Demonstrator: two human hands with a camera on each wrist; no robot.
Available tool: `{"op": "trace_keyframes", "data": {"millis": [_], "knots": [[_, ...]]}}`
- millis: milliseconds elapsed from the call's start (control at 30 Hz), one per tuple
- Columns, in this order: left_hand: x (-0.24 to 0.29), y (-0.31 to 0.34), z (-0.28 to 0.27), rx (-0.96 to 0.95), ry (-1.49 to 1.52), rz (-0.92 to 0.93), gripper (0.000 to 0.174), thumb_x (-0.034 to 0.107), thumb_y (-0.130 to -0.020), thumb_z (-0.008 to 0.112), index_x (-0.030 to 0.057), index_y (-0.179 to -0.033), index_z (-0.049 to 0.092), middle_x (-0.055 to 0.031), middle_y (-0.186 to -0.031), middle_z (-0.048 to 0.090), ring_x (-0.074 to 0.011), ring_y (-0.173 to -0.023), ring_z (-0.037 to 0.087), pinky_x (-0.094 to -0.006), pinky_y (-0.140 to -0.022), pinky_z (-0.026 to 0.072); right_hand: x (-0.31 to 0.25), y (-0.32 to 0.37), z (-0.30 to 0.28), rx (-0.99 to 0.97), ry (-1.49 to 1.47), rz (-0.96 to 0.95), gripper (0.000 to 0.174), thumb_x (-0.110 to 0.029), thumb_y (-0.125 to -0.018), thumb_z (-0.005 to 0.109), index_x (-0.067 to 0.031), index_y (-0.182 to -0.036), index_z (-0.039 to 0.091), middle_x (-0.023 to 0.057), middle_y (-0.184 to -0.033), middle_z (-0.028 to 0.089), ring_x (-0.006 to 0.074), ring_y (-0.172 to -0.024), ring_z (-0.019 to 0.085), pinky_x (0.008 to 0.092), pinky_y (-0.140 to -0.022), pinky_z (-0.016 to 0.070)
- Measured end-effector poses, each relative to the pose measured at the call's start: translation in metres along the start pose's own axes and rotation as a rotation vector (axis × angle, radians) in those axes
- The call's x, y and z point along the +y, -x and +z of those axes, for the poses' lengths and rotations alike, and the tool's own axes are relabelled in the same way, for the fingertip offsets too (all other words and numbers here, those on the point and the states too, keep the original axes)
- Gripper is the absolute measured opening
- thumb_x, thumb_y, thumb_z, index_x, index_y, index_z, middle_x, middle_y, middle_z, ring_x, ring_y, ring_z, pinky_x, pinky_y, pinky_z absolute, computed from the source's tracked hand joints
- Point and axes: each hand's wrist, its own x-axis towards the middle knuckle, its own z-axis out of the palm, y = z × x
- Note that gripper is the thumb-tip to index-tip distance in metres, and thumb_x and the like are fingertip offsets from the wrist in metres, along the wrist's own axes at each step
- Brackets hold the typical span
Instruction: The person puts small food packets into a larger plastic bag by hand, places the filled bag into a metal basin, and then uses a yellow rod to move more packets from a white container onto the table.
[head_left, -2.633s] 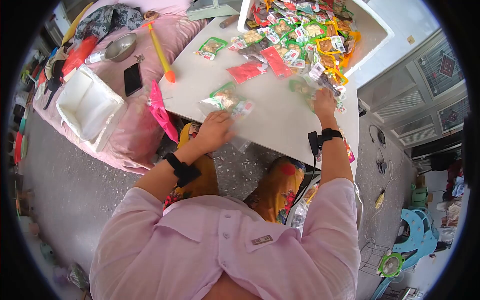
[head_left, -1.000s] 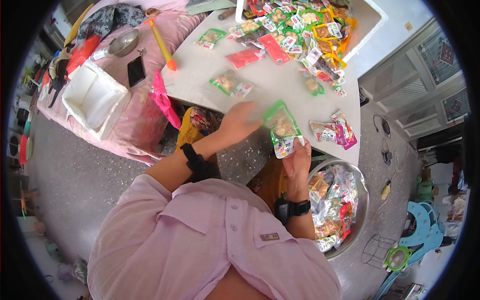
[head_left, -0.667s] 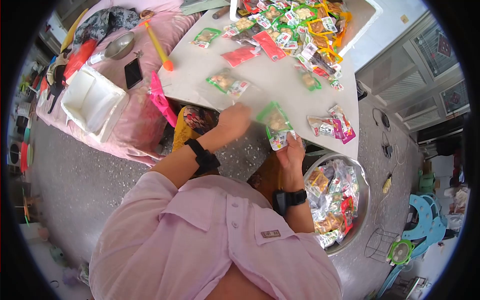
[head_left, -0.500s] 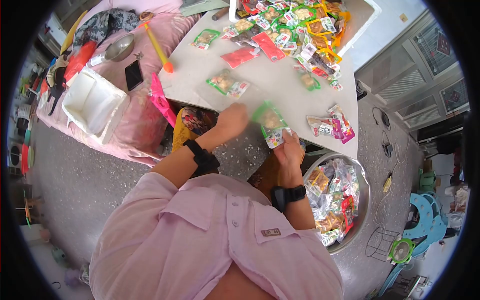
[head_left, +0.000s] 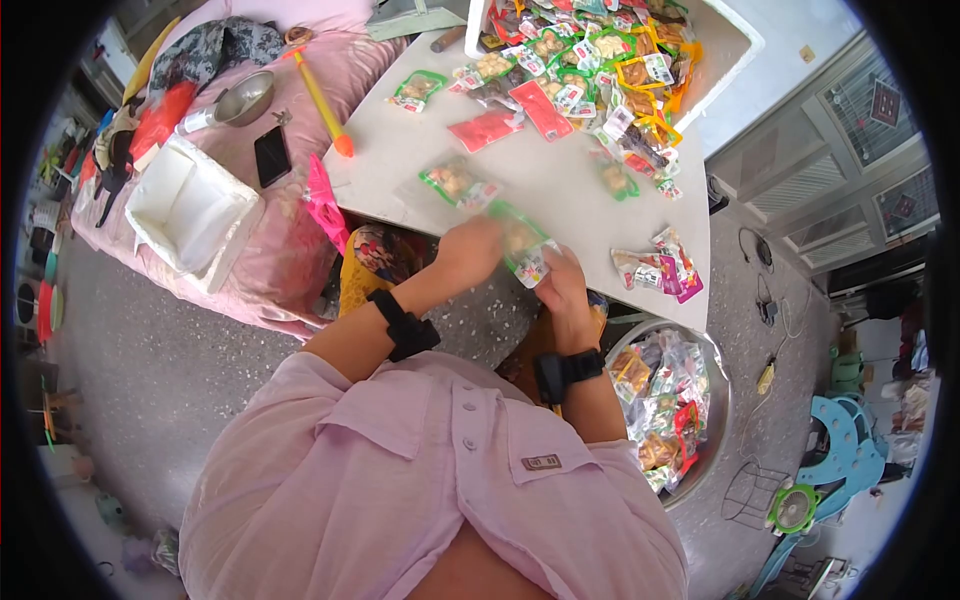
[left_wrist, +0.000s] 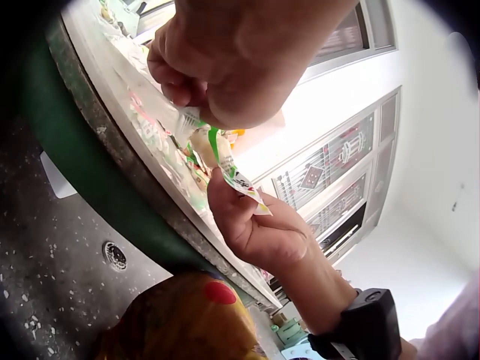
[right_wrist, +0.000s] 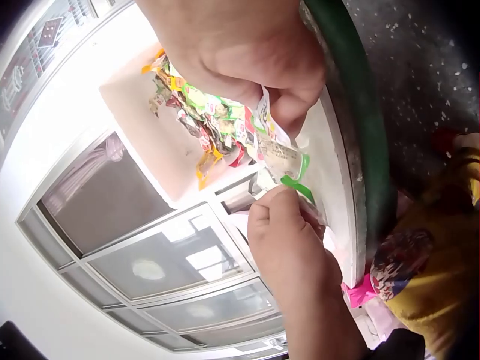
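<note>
In the head view my right hand (head_left: 563, 280) pinches a green-edged snack packet (head_left: 524, 244) by its white printed end, above the table's front edge. My left hand (head_left: 468, 248) is curled at the packet's far end, gripping what looks like a clear plastic bag. In the left wrist view, clear film (left_wrist: 186, 118) shows at the left fingers, close to the packet. The right wrist view shows the packet's green edge (right_wrist: 298, 185) right at the left fingertips. Beyond the left hand, another green-edged packet (head_left: 450, 180) lies on the table, with clear film about it.
A white foam box (head_left: 735, 75) spills several packets (head_left: 570, 75) onto the table (head_left: 400, 150). Two purple-ended packets (head_left: 660, 268) lie near its right edge. Below stands a metal basin (head_left: 722, 400) of packets. At left, a bed holds a foam tray (head_left: 190, 215) and a phone (head_left: 271, 156).
My right hand took a green-edged packet from the right of the table and brought it leftward to my left hand. The left hand drew back toward the table edge.
</note>
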Motion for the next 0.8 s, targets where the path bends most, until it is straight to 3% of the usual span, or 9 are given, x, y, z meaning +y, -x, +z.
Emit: {"op": "trace_keyframes", "data": {"millis": [167, 300, 400, 500, 600, 700, 800], "knots": [[0.013, -0.002, -0.018, 0.021, -0.018, 0.066, 0.01, 0.012, -0.072, 0.049, 0.0039, -0.078, 0.051, -0.0154, -0.073, 0.052, -0.0344, -0.067, 0.053, -0.0431, -0.056, 0.0434, 0.003, -0.011, 0.012, -0.059, -0.022, 0.019, 0.023, 0.001, -0.08, 0.042, 0.0058, -0.103, 0.043, 0.0159, -0.098, 0.053, 0.0274, -0.087, 0.056, 0.0396, -0.074, 0.0474], [0.008, -0.001, -0.007, 0.022, -0.011, 0.016, 0.01, 0.012, -0.071, 0.05, 0.0045, -0.078, 0.051, -0.015, -0.072, 0.052, -0.0338, -0.066, 0.053, -0.0425, -0.056, 0.0434, 0.011, -0.022, 0.031, -0.101, -0.037, 0.033, 0.024, 0.001, -0.08, 0.041, 0.0059, -0.102, 0.043, 0.0156, -0.1, 0.052, 0.0266, -0.088, 0.055, 0.039, -0.074, 0.0469], [0.003, 0.0, 0.001, 0.025, -0.019, 0.026, 0.009, 0.012, -0.071, 0.05, 0.0051, -0.077, 0.051, -0.0145, -0.071, 0.052, -0.0332, -0.066, 0.053, -0.0423, -0.055, 0.0432, 0.018, -0.029, 0.04, -0.103, 0.152, 0.025, 0.025, -0.001, -0.081, 0.038, 0.0039, -0.104, 0.044, 0.0135, -0.101, 0.052, 0.024, -0.091, 0.053, 0.0377, -0.077, 0.0446], [0.002, 0.004, 0.004, 0.083, 0.02, 0.057, 0.008, 0.012, -0.071, 0.05, 0.0055, -0.075, 0.05, -0.0138, -0.07, 0.051, -0.0326, -0.066, 0.053, -0.0418, -0.055, 0.043, 0.024, -0.034, 0.05, -0.109, 0.213, 0.066, 0.024, 0.001, -0.078, 0.038, 0.0022, -0.101, 0.045, 0.0113, -0.091, 0.054, 0.0217, -0.079, 0.055, 0.0332, -0.064, 0.0476], [-0.002, 0.009, 0.002, 0.05, 0.027, 0.073, 0.007, 0.012, -0.071, 0.05, 0.0059, -0.074, 0.05, -0.0134, -0.07, 0.05, -0.0323, -0.066, 0.053, -0.0414, -0.055, 0.0428, 0.013, -0.028, 0.056, 0.03, 0.882, 0.071, 0.02, 0.001, -0.075, 0.04, 0.0027, -0.093, 0.048, 0.0108, -0.076, 0.053, 0.0179, -0.062, 0.054, 0.0277, -0.051, 0.0465], [0.003, 0.012, -0.009, 0.016, 0.074, 0.092, 0.007, 0.013, -0.071, 0.05, 0.006, -0.074, 0.05, -0.0133, -0.071, 0.05, -0.0321, -0.066, 0.053, -0.0411, -0.056, 0.0428, -0.002, -0.015, 0.063, -0.016, 0.984, 0.093, 0.02, -0.002, -0.075, 0.041, 0.0017, -0.092, 0.049, 0.0095, -0.069, 0.052, 0.015, -0.053, 0.051, 0.0259, -0.042, 0.0431], [-0.001, 0.014, -0.004, 0.057, 0.064, 0.092, 0.007, 0.013, -0.072, 0.05, 0.0057, -0.073, 0.049, -0.0134, -0.07, 0.05, -0.032, -0.065, 0.052, -0.0409, -0.055, 0.0426, 0.015, -0.024, 0.052, 0.012, 0.537, 0.117, 0.024, 0.0, -0.075, 0.04, 0.0011, -0.097, 0.049, 0.0089, -0.074, 0.052, 0.0147, -0.057, 0.051, 0.0251, -0.046, 0.0437]]}}
